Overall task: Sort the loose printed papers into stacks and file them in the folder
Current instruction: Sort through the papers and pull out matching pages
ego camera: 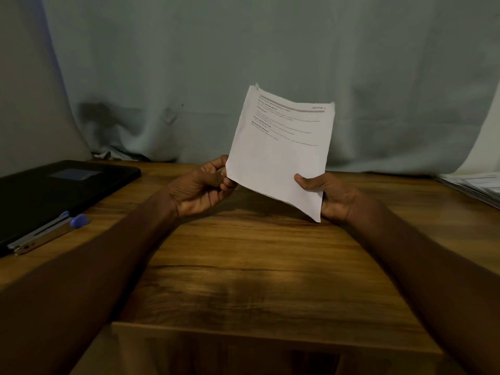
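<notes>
I hold a thin stack of white printed papers (278,152) upright above the wooden table (243,261), printed side toward me and tilted to the right. My left hand (201,185) pinches its lower left corner. My right hand (328,194) grips the lower right edge, thumb across the front. A black folder (54,190) lies shut on the table at the far left. More printed papers (476,185) lie at the right edge of the table.
A metal stapler with blue ends (48,234) rests on the front edge of the folder. A pale curtain (243,63) hangs behind the table. The table's front edge runs below my forearms.
</notes>
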A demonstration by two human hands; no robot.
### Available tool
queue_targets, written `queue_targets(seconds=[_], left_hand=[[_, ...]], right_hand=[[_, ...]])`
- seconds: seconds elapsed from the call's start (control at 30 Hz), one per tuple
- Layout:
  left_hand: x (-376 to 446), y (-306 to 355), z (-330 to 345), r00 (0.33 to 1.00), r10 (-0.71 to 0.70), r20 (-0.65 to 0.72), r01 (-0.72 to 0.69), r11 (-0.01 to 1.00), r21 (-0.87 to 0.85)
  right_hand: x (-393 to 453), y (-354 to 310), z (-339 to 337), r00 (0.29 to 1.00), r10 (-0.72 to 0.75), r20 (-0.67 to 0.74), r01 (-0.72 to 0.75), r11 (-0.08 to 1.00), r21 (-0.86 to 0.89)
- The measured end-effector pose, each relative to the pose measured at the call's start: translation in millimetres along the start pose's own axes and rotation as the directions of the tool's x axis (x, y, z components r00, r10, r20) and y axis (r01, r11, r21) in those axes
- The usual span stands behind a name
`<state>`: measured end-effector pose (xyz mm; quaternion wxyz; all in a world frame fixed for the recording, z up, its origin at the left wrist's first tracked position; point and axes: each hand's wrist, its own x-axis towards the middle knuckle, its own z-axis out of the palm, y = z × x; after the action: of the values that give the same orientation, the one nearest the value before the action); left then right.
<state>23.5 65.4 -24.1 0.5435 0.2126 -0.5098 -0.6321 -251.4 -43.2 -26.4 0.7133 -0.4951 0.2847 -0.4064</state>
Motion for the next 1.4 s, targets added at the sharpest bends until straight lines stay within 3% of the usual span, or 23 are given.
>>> queue_targets(seconds=[0.1,0.2,0.3,0.37,0.47,0.67,0.9,1.07,1.2,1.3,1.4], left_hand=[[1,2,-3,0.989,0.034,-0.143,-0.039,0.999,-0.030],[7,4,-4,0.903,0.115,-0.413,-0.108,0.993,0.040],[9,7,-6,0.860,0.134,-0.492,0.009,0.961,0.278],[10,6,-5,0.852,0.170,-0.495,0.036,0.924,0.380],[8,0,0,0.836,0.282,-0.470,-0.046,0.891,0.452],[12,4,3,0.807,0.425,-0.410,-0.066,0.756,0.651],[7,5,23,0.799,0.444,-0.405,-0.154,0.802,0.577],[6,9,33,0.790,0.492,-0.366,-0.224,0.787,0.575],[7,3,33,0.787,0.467,-0.404,-0.168,0.792,0.588],[8,3,33,0.760,0.494,-0.422,-0.164,0.774,0.612],[8,1,32,0.774,0.481,-0.412,-0.143,0.767,0.625]], right_hand=[[1,-1,1,0.999,-0.031,-0.007,0.031,0.998,0.056],[2,-4,7,0.988,-0.143,-0.062,0.142,0.990,-0.012],[2,-3,15,0.943,-0.294,-0.154,0.267,0.948,-0.176],[-1,-2,22,0.924,-0.353,-0.144,0.304,0.910,-0.282],[-11,-2,31,0.923,-0.378,-0.072,0.328,0.871,-0.367],[-21,-2,41,0.907,-0.415,-0.071,0.361,0.855,-0.373],[-21,4,43,0.920,-0.391,-0.026,0.363,0.876,-0.318],[-25,1,47,0.875,-0.484,-0.009,0.456,0.830,-0.323],[-23,7,50,0.906,-0.424,-0.016,0.393,0.853,-0.343],[-23,4,50,0.892,-0.450,-0.040,0.420,0.858,-0.296],[-21,4,49,0.898,-0.434,-0.071,0.393,0.863,-0.317]])
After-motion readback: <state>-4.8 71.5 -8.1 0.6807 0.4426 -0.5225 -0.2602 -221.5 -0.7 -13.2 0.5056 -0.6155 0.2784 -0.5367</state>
